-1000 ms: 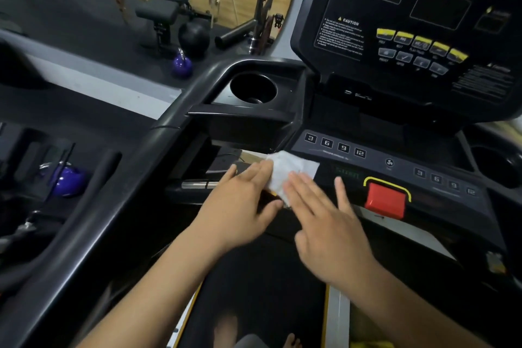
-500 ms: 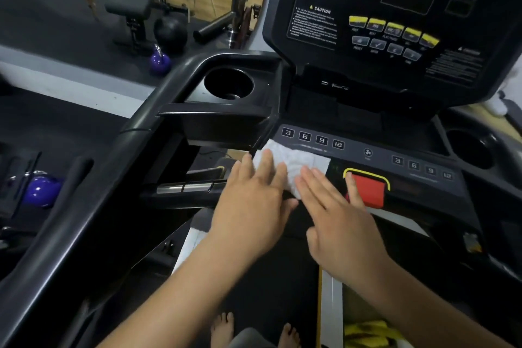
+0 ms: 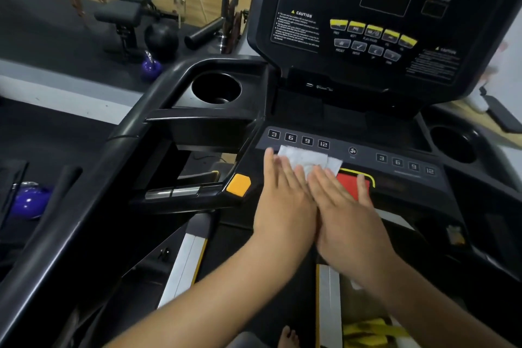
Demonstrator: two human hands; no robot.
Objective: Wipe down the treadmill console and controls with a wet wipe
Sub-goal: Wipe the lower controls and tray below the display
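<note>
A white wet wipe (image 3: 306, 159) lies flat on the treadmill's lower control panel (image 3: 364, 159), just below the left row of number keys (image 3: 298, 140). My left hand (image 3: 285, 200) and my right hand (image 3: 343, 212) lie side by side, fingers straight, pressing the near edge of the wipe onto the panel. The right hand partly covers the red stop button (image 3: 351, 185). Above rises the black console (image 3: 367, 22) with its yellow and grey buttons (image 3: 372, 37) and dark displays.
Cup holders sit at the left (image 3: 216, 89) and right (image 3: 452, 144) of the panel. An orange button (image 3: 238, 184) marks the left handlebar end, beside metal grip sensors (image 3: 172, 193). Purple kettlebells (image 3: 151, 66), a black bench (image 3: 130, 8) and weights stand on the gym floor.
Both hands have slid the wipe to the right and up the panel, from its left end to beside the red stop button. The hands have closed together.
</note>
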